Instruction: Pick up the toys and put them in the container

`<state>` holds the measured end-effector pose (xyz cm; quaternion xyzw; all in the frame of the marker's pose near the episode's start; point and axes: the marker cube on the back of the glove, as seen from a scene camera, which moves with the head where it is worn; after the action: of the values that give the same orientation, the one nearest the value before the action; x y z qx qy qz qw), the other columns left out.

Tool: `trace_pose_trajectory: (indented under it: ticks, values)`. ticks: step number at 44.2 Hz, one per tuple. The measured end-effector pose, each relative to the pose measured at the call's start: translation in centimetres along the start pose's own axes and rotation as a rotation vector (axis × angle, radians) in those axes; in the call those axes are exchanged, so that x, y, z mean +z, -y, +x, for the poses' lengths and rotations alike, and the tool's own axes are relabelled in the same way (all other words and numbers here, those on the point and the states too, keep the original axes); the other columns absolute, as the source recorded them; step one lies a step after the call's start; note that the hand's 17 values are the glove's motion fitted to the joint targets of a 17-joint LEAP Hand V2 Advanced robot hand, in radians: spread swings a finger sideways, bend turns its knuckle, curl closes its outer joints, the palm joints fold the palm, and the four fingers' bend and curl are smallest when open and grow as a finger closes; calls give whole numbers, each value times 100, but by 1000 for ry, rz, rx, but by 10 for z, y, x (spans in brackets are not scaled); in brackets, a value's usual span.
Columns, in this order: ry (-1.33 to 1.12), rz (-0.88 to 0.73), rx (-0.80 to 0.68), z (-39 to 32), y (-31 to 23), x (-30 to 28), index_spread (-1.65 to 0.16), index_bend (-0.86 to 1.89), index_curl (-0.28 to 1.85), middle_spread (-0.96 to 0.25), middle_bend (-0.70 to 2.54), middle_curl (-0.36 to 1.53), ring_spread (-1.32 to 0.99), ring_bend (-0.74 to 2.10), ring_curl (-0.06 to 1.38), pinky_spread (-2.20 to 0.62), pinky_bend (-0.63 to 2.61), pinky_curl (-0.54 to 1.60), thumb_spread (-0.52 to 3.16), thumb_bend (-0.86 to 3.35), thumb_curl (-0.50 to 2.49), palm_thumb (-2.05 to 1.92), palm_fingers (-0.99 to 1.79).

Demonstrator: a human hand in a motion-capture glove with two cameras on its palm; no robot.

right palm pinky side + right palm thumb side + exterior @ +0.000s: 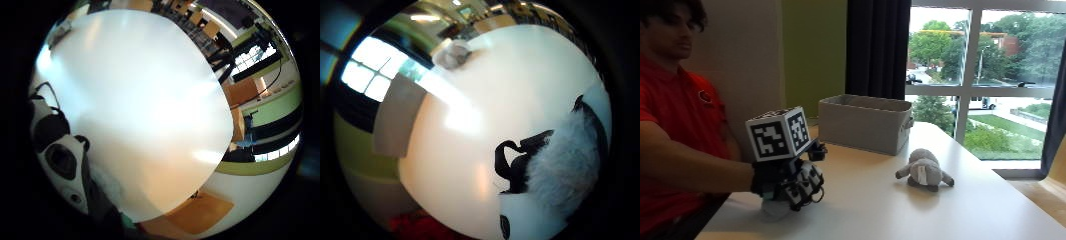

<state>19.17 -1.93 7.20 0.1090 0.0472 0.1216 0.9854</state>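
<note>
Gloved right hand (788, 186) grips fuzzy gray-white plush (775, 207); rect. fabric bin (863, 123) behind.

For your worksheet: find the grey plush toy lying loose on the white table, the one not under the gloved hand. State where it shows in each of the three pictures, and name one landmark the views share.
Outside view: the grey plush toy lies on the white table, in front of the grey fabric container, apart from the gloved right hand.
Thumb side palm view: small, at the table's far edge.
Little finger side palm view: not in it.
Shared landmark: the white table.
</note>
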Motion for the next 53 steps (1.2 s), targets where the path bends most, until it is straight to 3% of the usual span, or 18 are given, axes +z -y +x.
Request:
trace_pose_trajectory:
  ticks: [18,27,53]
  values:
    - [-102,116,-186,-142,100,-102,-33,96,92,-26,125,69,-34,128,51,-43,91,40,63,14,90,56,123]
    - [-58,164,-319,-231,124,-152,-31,96,96,-24,125,70,-34,129,51,-42,92,41,60,14,98,54,121]
    - [267,184,-547,-449,87,-189,-29,91,103,-24,117,71,-33,133,50,-44,92,42,60,9,114,47,118]
